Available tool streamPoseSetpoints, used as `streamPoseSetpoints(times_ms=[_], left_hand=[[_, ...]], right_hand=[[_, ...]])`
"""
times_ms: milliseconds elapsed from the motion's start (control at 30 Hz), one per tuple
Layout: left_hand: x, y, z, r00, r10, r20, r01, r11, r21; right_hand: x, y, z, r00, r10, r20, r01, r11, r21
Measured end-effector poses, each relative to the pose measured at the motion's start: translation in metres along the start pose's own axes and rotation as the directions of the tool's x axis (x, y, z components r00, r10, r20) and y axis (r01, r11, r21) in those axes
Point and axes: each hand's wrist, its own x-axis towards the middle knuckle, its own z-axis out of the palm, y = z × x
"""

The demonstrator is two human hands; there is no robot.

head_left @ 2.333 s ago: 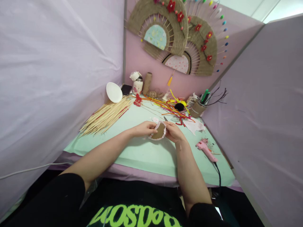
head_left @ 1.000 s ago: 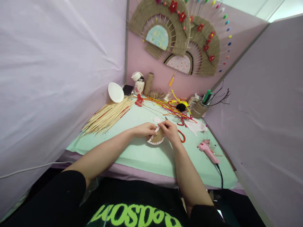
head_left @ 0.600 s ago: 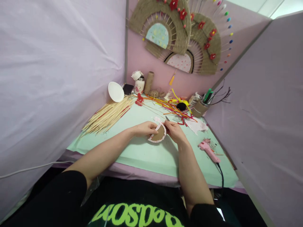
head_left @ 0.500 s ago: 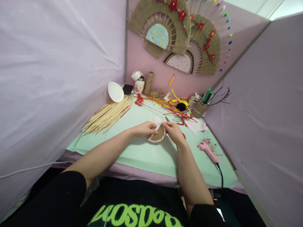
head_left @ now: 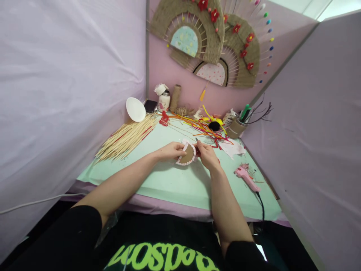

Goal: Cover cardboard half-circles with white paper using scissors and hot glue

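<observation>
Left hand (head_left: 174,150) has the half-round cardboard piece (head_left: 187,153) pinched between thumb and fingers by its straight side. The piece is held just over the surface (head_left: 172,184), bare brown side facing up, with a whitish-pink border folded round the edge. Right hand (head_left: 207,155) is right up against the curved edge, fingers bunched close together. Honestly can't tell if it's actually gripping the border or just touching it, since the fingertips are too small to read. A grey pointed tip (head_left: 196,139) pokes out just past those fingers.

Going out from there: a patterned scrap (head_left: 231,148) lies off to the right, and nearer the person there's a pink glue gun (head_left: 246,177) on its side, black cord running off the edge. Behind the hands is a messy tangle of orange, red and yellow fuzzy stems (head_left: 201,131) with a black ball (head_left: 214,126) sitting in it. Big pile of thin sticks (head_left: 126,139) over on the left, white bowl (head_left: 135,109) tipped up at its far end. Farther back, a decorated jar (head_left: 164,101) stands beside a twine spool (head_left: 175,98).
</observation>
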Motion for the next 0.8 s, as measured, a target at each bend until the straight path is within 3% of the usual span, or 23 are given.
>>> streamPoseSetpoints(times_ms=[100,267,333,433,500,633,800], left_hand=[[0.002,-0.003,0.000,0.999,0.010,-0.032,-0.012,0.999,-0.047],[0.007,-0.010,0.002,0.997,-0.007,-0.076,-0.001,0.994,-0.108],[0.009,-0.011,0.003,0.996,0.010,-0.089,-0.023,0.987,-0.156],[0.010,-0.010,0.003,0.991,0.025,-0.129,-0.055,0.970,-0.235],[0.011,-0.009,0.002,0.986,0.019,-0.165,-0.060,0.967,-0.248],[0.011,-0.013,0.001,0.985,0.050,-0.165,-0.085,0.974,-0.211],[0.013,-0.016,0.004,0.975,0.086,-0.205,-0.123,0.977,-0.172]], right_hand=[[0.000,-0.001,0.006,0.994,-0.059,-0.088,0.046,0.989,-0.138],[-0.003,-0.007,0.017,0.911,-0.366,-0.191,0.248,0.855,-0.456],[-0.003,-0.007,0.018,0.920,-0.324,-0.222,0.212,0.886,-0.412],[-0.002,-0.005,0.016,0.960,-0.119,-0.253,0.070,0.978,-0.196],[-0.002,-0.004,0.015,0.972,-0.050,-0.228,0.027,0.994,-0.102],[-0.004,-0.008,0.019,0.967,-0.108,-0.229,0.080,0.989,-0.128],[-0.005,-0.013,0.026,0.920,-0.243,-0.307,0.155,0.946,-0.284]])
